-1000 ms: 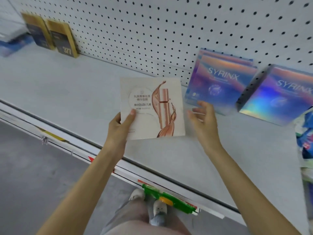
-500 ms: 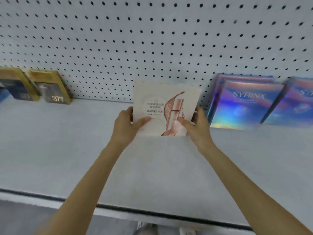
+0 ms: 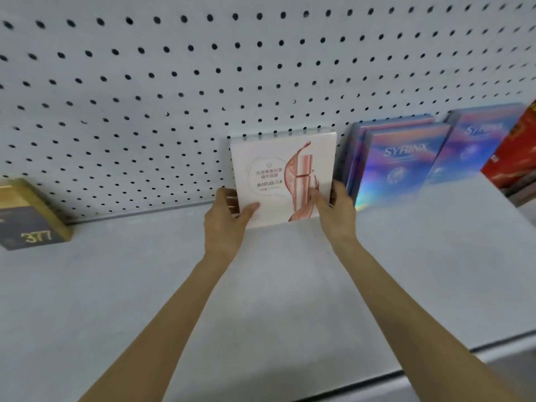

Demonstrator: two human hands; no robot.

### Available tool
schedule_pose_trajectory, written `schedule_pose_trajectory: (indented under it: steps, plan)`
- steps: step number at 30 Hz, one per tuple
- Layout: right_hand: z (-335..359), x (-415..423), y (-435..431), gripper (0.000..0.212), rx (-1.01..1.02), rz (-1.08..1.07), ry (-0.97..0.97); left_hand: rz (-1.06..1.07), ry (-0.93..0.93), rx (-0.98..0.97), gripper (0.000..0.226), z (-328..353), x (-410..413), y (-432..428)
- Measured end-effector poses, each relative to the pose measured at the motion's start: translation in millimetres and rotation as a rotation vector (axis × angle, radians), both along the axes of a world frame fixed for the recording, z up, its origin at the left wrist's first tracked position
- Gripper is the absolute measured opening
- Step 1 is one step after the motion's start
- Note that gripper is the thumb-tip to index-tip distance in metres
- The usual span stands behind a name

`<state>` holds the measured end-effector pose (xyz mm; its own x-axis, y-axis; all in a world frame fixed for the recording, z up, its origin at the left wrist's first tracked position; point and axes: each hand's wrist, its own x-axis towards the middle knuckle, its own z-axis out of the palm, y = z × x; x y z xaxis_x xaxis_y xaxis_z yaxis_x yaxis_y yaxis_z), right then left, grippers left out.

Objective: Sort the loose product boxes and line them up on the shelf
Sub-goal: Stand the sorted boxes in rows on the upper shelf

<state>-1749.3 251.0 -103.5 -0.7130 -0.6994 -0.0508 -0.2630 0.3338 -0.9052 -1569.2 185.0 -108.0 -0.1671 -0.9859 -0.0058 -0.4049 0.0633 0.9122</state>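
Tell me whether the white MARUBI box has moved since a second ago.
Yes. The MARUBI box went from mid-shelf back to the pegboard, beside the SYRINX boxes.

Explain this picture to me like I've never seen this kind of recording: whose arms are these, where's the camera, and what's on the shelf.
There is no machine here. A person wears a camera on the head, so you look down along their bare arms. The left hand and right hand grip the lower corners of a flat white MARUBI box, standing it upright against the pegboard at the back of the grey shelf. Right of it stand shiny purple SYRINX boxes, then a red box at the edge. Far left is a gold and dark box marked 377.
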Motion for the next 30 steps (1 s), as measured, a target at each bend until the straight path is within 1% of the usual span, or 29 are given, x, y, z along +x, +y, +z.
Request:
schedule_pose_trajectory:
  steps: [4,8,10,13,16,19,22,25,27,29,30]
  plan:
    - [-0.4,-2.3,-1.0,0.039,0.031,-0.006,-0.050,-0.022,-0.003,-0.017,0.033,-2.9,0.0,-0.7]
    - [2.6,0.3,-0.8,0.037,0.063,0.015,-0.071,-0.047,-0.070,-0.042,0.030,-3.5,1.7,1.0]
    - [6.9,4.2,3.9,0.042,0.071,0.009,-0.073,-0.027,-0.077,-0.073,0.034,-1.0,6.3,4.4]
    - [14.4,19.2,28.7,0.056,0.056,0.014,-0.018,-0.022,-0.113,-0.080,0.045,11.8,25.2,20.7]
    - [23.7,51.8,79.3,0.061,-0.030,0.074,-0.025,-0.068,-0.073,-0.020,0.040,30.6,63.6,59.6]
    - [35.8,98.8,147.0,0.062,-0.124,0.197,-0.052,-0.026,-0.010,-0.011,0.028,47.0,115.3,130.8]
    - [31.9,146.8,221.8,0.059,-0.178,0.412,-0.090,0.138,0.033,-0.035,0.027,44.6,168.6,228.1]
    - [7.9,189.1,284.4,0.044,-0.118,0.634,-0.104,0.256,-0.014,0.021,0.030,16.7,215.3,333.7]
    - [-13.0,213.9,315.2,0.033,0.003,0.815,-0.042,0.327,-0.063,0.121,0.035,-9.1,242.3,399.7]
    - [-27.4,239.0,341.7,0.033,0.078,0.976,0.036,0.412,-0.104,0.221,0.044,-27.4,269.5,458.4]
    - [-30.8,251.4,352.1,0.035,0.087,1.033,0.037,0.455,-0.118,0.251,0.045,-30.7,282.6,481.6]
